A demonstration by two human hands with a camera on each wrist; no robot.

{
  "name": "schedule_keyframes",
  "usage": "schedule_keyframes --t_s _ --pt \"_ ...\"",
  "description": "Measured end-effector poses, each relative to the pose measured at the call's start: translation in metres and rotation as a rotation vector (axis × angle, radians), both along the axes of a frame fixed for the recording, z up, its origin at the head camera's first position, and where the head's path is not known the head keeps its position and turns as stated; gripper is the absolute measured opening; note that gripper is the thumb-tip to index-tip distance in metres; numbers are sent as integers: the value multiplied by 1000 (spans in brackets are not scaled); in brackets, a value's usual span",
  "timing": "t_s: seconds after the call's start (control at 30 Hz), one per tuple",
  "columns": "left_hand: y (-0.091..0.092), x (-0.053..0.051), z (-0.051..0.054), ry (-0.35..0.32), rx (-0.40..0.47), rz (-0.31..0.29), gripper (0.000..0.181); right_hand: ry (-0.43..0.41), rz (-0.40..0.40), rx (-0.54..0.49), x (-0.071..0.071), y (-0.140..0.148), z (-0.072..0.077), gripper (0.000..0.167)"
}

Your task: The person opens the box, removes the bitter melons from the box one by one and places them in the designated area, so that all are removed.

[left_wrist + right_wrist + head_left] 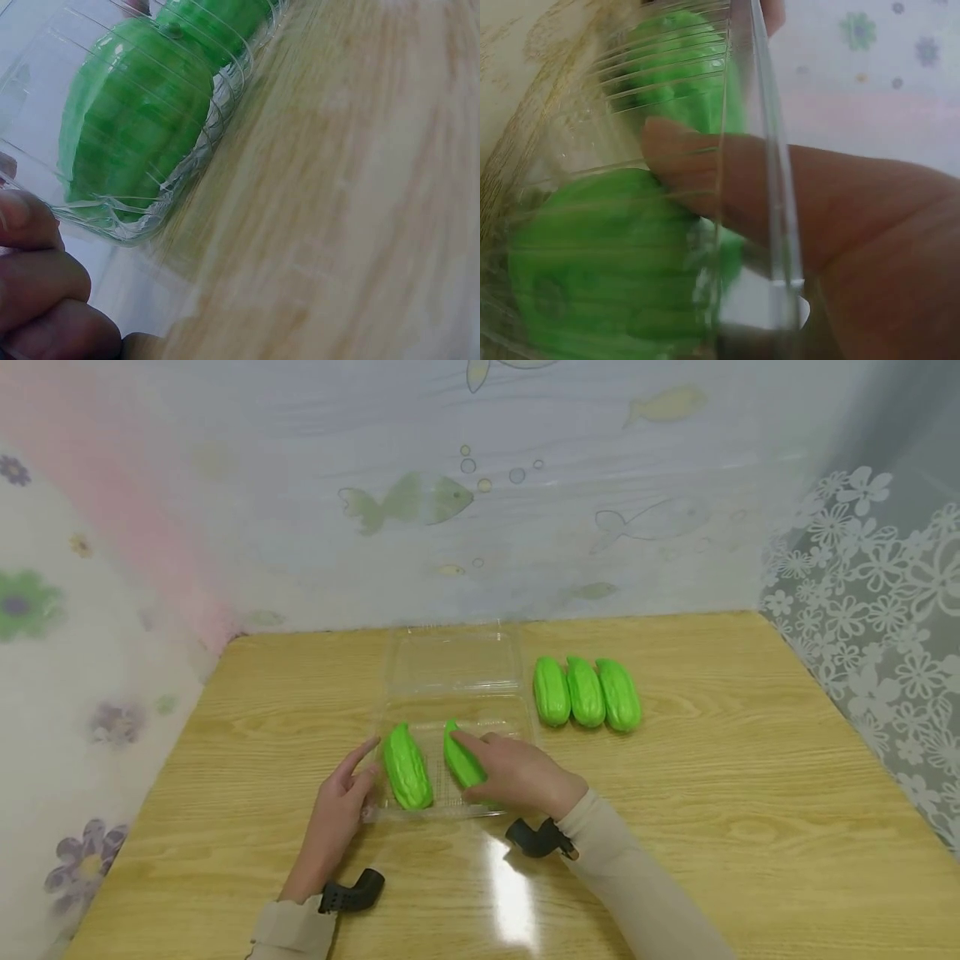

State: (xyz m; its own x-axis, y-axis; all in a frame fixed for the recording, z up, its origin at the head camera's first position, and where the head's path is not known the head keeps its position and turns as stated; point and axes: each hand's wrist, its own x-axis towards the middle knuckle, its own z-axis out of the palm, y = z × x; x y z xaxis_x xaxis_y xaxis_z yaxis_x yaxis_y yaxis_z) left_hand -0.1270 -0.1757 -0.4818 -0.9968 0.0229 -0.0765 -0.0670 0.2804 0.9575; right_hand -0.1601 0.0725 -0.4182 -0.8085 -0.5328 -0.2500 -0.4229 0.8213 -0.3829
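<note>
A clear plastic clamshell box [441, 781] lies on the table with its lid [453, 662] folded back. Inside, at the left, rests a green ridged toy gourd [407, 768]. My right hand [521, 774] grips a second green toy gourd [461, 758] inside the box, thumb on its near side and fingers over the top. The right wrist view shows the thumb [705, 165] through the box wall, between the two gourds. At the box's left rim, my left hand [339, 802] holds the edge; its curled fingers [45, 292] show near the corner in the left wrist view.
Right of the box, three more green toy gourds [587, 693] lie side by side on the wooden table [735, 793]. Behind stands a fish-patterned curtain [540, 552]. Each wrist carries a black camera mount [352, 893].
</note>
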Motion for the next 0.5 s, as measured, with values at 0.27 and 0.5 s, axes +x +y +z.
schedule_keyframes --t_s 0.27,0.5 --pt "0 0 0 5 -9 -3 40 -19 -14 -34 1 1 4 79" --pt "-1 0 -4 -4 -17 17 38 -21 4 -39 1 1 8 77"
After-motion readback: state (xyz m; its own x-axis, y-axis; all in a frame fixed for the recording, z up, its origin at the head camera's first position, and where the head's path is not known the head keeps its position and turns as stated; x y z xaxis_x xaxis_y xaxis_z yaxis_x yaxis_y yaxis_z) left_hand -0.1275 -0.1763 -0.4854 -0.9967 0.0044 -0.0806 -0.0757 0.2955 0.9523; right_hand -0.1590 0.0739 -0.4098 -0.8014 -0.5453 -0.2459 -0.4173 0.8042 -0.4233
